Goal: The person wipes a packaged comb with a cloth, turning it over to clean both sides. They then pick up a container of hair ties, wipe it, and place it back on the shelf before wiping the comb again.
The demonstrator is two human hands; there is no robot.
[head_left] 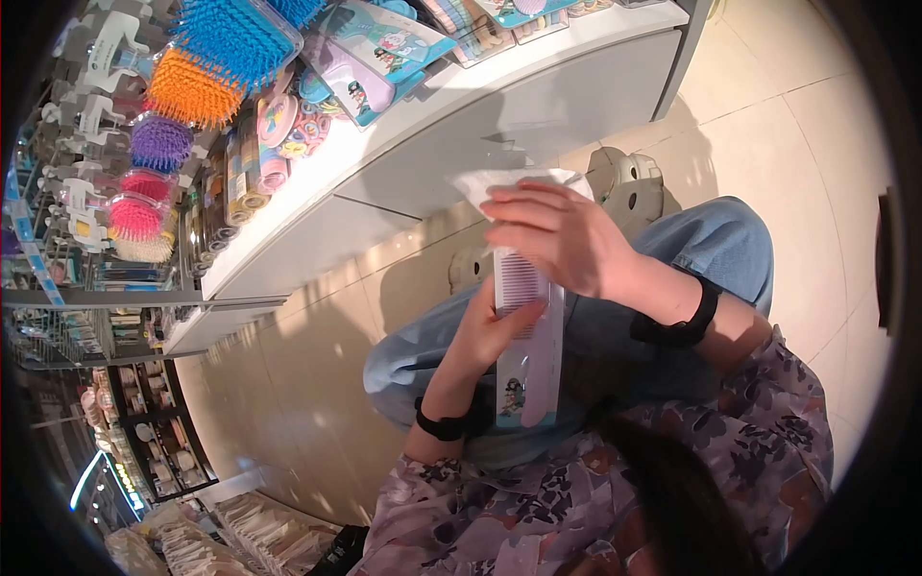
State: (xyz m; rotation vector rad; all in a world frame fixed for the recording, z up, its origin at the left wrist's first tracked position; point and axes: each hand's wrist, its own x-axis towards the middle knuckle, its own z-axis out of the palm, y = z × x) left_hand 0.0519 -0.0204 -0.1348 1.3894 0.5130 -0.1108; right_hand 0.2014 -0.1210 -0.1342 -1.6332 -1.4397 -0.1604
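Dark hair point(687, 490), nearest the camera, hung over a patterned shirt point(528, 490). Head view: one person, legs in blue jeans point(725, 235) folded, sat low beside a white shelf point(394, 144).

Comb package point(512, 370): a flat, clear-fronted pack with a lavender comb point(545, 370) inside, held upright over the lap, printed end nearest the body. Left hand point(495, 331) grasped it round the middle, thumb across the front, over the comb's teeth.

Right hand point(567, 235) held a white cloth point(473, 184) at the far end of the package, fingers extended across it. Exact finger contact under the cloth could not be told.

Step in hand, as judged: cloth applied to the far end of the package while the left hand steadied it. Requirement, as judged: a stroke towards the body called for light, even pressure and the left thumb moved clear of the front, with the package kept supported; otherwise the cloth could snag at the thumb.

Surroundings: a blue hairbrush point(230, 43) and an orange hairbrush point(195, 88) hung beside the shelf, well apart from both hands.
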